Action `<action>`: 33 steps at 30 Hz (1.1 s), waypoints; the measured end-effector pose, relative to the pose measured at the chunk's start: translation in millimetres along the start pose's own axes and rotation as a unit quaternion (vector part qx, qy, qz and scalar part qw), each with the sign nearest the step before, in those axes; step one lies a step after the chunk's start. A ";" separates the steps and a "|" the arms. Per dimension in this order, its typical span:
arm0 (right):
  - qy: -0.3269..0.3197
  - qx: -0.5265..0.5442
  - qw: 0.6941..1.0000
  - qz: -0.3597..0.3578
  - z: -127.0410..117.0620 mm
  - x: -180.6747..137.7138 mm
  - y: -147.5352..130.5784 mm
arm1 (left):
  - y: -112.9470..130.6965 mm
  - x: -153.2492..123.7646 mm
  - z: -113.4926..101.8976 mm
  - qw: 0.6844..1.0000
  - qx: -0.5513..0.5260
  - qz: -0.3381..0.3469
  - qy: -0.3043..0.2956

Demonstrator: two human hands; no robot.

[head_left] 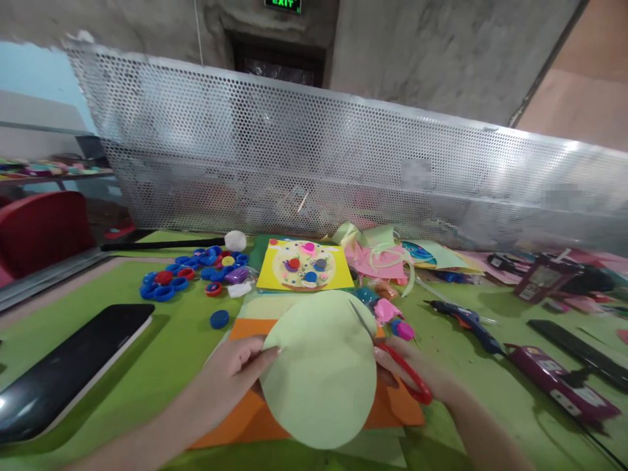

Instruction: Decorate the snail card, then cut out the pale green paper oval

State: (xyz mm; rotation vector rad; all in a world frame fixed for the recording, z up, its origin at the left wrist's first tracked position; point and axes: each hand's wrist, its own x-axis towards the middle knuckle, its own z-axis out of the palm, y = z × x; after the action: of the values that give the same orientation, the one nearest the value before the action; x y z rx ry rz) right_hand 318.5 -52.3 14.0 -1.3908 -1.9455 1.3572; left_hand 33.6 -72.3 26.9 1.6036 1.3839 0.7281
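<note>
My left hand [234, 374] pinches the left edge of a pale green paper circle [318, 369], held up over an orange sheet [248, 418] on the green table [161, 366]. My right hand [417, 383] is closed on red-handled scissors [409, 376] at the circle's right edge; the thin blades reach up beside the paper. A yellow card [303, 265] with a decorated round picture lies just beyond the circle.
Blue and red bottle caps [193, 271] are scattered at the back left. A black phone [69, 369] lies at left. A blue glue gun [466, 322], pink and green paper scraps [380, 258] and dark tools lie at right. A perforated metal screen [343, 170] backs the table.
</note>
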 end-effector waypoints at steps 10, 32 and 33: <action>-0.021 -0.037 0.997 -0.068 -4.6 -2.3 -8.5 | -4.7 2.5 0.7 1.000 0.001 0.007 -0.021; 0.016 0.026 0.990 -0.134 2.5 -2.7 -4.0 | -6.4 8.8 14.7 0.962 -0.239 0.020 -0.128; 0.016 0.033 0.988 -0.148 3.5 -2.1 -3.5 | -6.9 9.8 17.6 0.965 -0.232 0.023 -0.120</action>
State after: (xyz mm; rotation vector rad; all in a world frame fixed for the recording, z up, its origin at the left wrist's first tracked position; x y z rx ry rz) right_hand 315.1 -56.0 15.8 -1.0372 -1.9733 1.2373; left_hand 47.7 -67.0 11.7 1.3021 0.9199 0.7890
